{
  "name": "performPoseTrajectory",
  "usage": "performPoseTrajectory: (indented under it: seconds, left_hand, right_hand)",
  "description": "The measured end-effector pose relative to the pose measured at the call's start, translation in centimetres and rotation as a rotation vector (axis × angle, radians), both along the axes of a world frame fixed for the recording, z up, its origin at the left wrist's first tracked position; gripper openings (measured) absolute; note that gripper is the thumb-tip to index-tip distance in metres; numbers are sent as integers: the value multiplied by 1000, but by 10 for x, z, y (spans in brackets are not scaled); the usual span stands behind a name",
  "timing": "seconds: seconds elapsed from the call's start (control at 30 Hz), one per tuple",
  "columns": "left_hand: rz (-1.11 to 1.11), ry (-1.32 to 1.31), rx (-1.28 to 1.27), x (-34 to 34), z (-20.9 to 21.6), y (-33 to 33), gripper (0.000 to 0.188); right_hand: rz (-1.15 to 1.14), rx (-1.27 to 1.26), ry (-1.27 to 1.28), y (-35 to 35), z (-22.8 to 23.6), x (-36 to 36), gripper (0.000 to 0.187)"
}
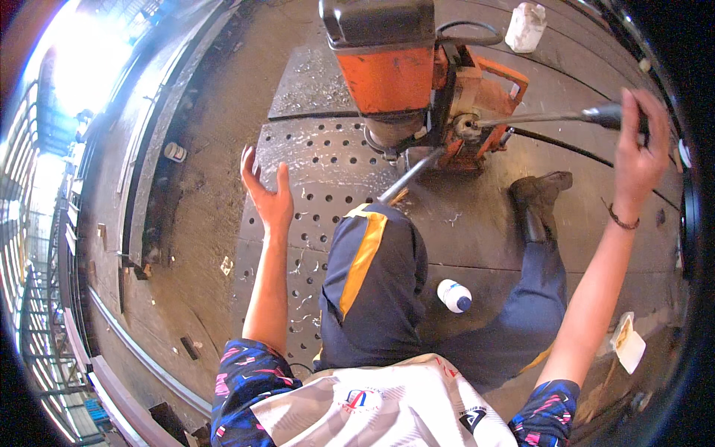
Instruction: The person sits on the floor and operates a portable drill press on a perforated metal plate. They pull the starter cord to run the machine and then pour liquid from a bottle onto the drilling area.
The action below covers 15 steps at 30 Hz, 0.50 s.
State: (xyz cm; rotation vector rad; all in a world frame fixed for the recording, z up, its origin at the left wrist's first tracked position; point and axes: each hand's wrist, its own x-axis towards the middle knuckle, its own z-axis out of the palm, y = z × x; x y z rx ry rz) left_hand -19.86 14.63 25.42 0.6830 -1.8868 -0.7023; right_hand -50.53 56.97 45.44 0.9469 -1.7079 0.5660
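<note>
Closest to me is my pale shirt (357, 421), thin creased cloth printed with a red-and-blue emblem and small lettering. Below it, my dark trousers (372, 283) have a smooth yellow stripe. My right hand (642, 153) is curled around the black grip of a slim metal lever (536, 118); it is blurred, so I can't tell how firmly. The lever runs to the round hub of a scuffed, boxy orange-and-black machine (391, 86) ahead of my knees. My left hand (270, 201) is empty, fingers spread, over a steel plate (328, 179) full of round holes. Near my leg lies a white plastic bottle (450, 294) with a blue cap.
</note>
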Motion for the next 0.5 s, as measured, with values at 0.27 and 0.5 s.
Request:
performPoseTrajectory:
  seconds: [0.27, 0.5]
  left_hand:
    - [-610, 424, -192, -60, 191, 64, 46]
    - [-1079, 183, 64, -115, 275, 124, 50]
  right_hand:
    - [425, 150, -29, -161, 33, 107, 29]
    - [529, -121, -528, -147, -24, 135, 38]
